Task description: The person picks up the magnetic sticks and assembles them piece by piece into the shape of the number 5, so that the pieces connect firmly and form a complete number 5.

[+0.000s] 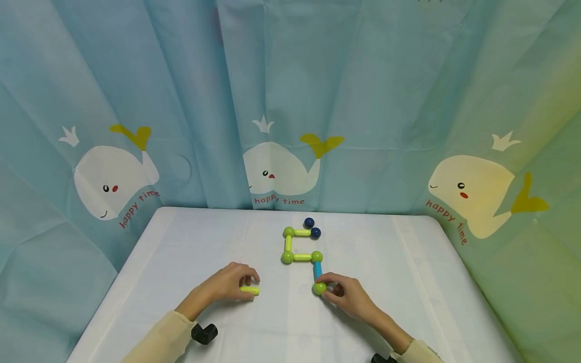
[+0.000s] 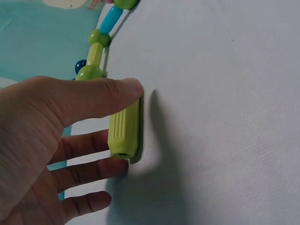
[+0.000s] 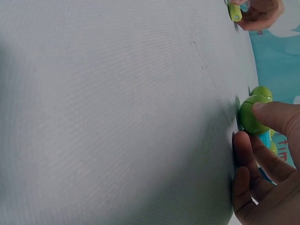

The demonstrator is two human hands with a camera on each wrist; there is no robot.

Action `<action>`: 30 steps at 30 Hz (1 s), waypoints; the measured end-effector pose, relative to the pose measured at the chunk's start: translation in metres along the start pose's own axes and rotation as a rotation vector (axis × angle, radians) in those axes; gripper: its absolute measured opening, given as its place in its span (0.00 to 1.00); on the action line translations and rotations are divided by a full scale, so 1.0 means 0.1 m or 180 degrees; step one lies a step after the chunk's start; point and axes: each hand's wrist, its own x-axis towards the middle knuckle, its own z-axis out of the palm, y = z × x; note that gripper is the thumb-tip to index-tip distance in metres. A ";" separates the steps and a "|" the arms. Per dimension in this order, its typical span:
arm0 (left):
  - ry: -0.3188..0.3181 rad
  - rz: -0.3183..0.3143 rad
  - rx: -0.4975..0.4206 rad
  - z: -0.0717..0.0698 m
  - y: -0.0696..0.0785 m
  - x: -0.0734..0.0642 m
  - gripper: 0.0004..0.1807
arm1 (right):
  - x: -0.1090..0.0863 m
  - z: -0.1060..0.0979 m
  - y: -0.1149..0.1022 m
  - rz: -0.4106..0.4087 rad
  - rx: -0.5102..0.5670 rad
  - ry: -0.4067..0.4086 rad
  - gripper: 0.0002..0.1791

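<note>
My left hand (image 1: 232, 282) holds a loose yellow-green toy building rod (image 2: 124, 131) down at the tabletop, thumb on one side and fingers behind it. On the right, my right hand (image 1: 347, 296) pinches a green ball (image 1: 319, 289) between thumb and fingers. That ball touches the near end of a blue rod (image 1: 317, 270). The blue rod's far end meets another green ball (image 1: 316, 257). From there a chain of yellow-green rods (image 1: 302, 257) and green balls (image 1: 287, 257) bends leftward, back, then right to a dark blue ball (image 1: 315, 233).
A second dark blue ball (image 1: 309, 222) lies just behind the chain's far end. The white-covered table (image 1: 399, 262) has rounded back corners, with a whale-print curtain (image 1: 386, 101) around it. A black wrist device (image 1: 204, 334) sits at the left cuff.
</note>
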 end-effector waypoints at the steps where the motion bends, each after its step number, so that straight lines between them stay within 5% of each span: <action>1: 0.0005 0.0009 -0.0022 0.01 0.00 0.00 0.15 | 0.00 0.00 0.00 0.0004 0.0000 -0.0004 0.16; 20: 0.0095 0.0159 -0.0073 0.05 0.00 -0.02 0.08 | -0.01 0.00 -0.01 -0.0012 0.0019 -0.0018 0.16; 30: 0.0084 0.0136 -0.0009 0.10 0.13 0.15 0.07 | -0.01 0.00 0.00 -0.0001 0.0002 0.0010 0.16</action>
